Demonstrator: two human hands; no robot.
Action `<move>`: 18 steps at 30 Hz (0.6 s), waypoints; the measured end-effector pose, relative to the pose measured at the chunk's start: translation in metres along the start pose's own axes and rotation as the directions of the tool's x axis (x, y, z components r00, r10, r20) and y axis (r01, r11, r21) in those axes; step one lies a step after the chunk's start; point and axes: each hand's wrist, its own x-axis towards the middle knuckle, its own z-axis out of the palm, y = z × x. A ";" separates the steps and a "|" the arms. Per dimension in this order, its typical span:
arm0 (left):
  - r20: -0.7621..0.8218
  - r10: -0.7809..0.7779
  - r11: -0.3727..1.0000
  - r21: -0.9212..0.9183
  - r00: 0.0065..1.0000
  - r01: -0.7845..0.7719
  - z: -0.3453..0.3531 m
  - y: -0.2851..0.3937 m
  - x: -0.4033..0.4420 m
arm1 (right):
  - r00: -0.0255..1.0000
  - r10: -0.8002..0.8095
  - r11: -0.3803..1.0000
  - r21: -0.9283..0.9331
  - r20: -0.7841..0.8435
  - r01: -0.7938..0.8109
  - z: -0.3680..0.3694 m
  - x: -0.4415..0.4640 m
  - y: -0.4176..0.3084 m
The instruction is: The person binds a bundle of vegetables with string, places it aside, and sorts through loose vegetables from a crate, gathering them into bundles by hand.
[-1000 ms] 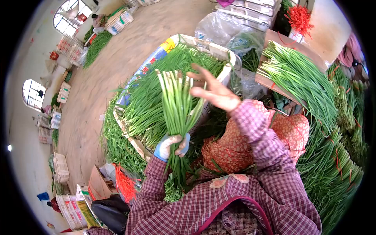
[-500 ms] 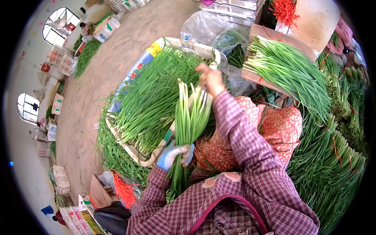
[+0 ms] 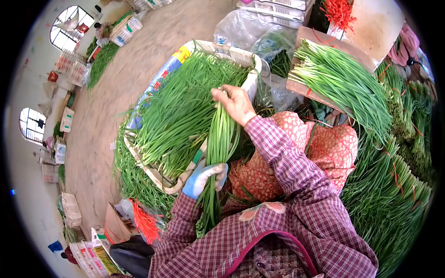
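Observation:
My left hand (image 3: 206,179), in a blue and white glove, is wrapped round the green lower part of a bunch of garlic chives (image 3: 223,139). The bunch stands roughly upright in front of my lap, pale ends uppermost. My bare right hand (image 3: 235,104) is closed on those pale ends, which its fingers partly hide. Just left of the bunch, a large white basket (image 3: 153,175) with a blue and yellow liner is heaped with loose chives (image 3: 181,111).
Chives lie on a board (image 3: 303,90) at the right, beside piled, red-tied bundles (image 3: 394,199). Red ties (image 3: 337,13) hang at the top right; more ties (image 3: 146,221) sit lower left. A plastic bag (image 3: 241,32) lies behind the basket. Crates (image 3: 126,28) line the far wall.
My right hand has moved left and closed on the top of the bunch. The pale ends, spread apart before, are now drawn together. My left hand keeps its hold.

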 end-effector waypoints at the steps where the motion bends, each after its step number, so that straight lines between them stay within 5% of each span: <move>1: 0.054 0.019 1.000 -0.024 0.998 -0.018 -0.001 0.001 0.002 | 0.998 0.067 0.996 0.057 -0.001 -0.067 0.003 0.005 0.008; 3: 0.049 0.021 0.999 -0.030 0.999 -0.019 0.001 0.004 -0.001 | 0.971 0.218 0.909 0.382 -0.094 -0.167 0.008 0.010 0.017; 5: -0.065 -0.098 0.967 0.230 0.993 0.110 -0.002 -0.004 -0.009 | 0.833 0.514 0.771 0.536 -0.206 -0.344 -0.035 0.026 0.009; 9: -0.198 0.052 0.981 0.195 0.979 -0.013 -0.001 0.004 -0.012 | 0.922 0.313 0.814 0.565 -0.228 -0.136 -0.085 0.035 0.014; 10: -0.242 0.091 0.980 0.196 0.966 -0.043 -0.001 0.007 -0.009 | 0.933 0.276 0.879 0.453 -0.231 -0.148 -0.078 0.027 0.001; 13: -0.348 0.238 0.958 0.236 0.907 -0.161 -0.004 0.016 0.018 | 0.919 0.309 0.872 0.311 0.245 -0.377 -0.047 -0.012 -0.016; 15: -0.349 0.513 0.837 0.406 0.784 -0.367 0.001 0.011 0.044 | 0.883 0.234 0.914 0.218 0.407 -0.343 -0.008 -0.040 -0.002; 17: -0.363 0.592 0.757 0.558 0.719 -0.341 0.015 0.007 0.057 | 0.926 0.077 0.955 0.238 0.370 -0.175 0.023 -0.053 -0.008; 18: -0.363 0.622 0.645 0.740 0.693 -0.191 0.025 0.005 0.059 | 0.949 0.109 0.949 0.254 0.296 -0.188 0.029 -0.052 -0.006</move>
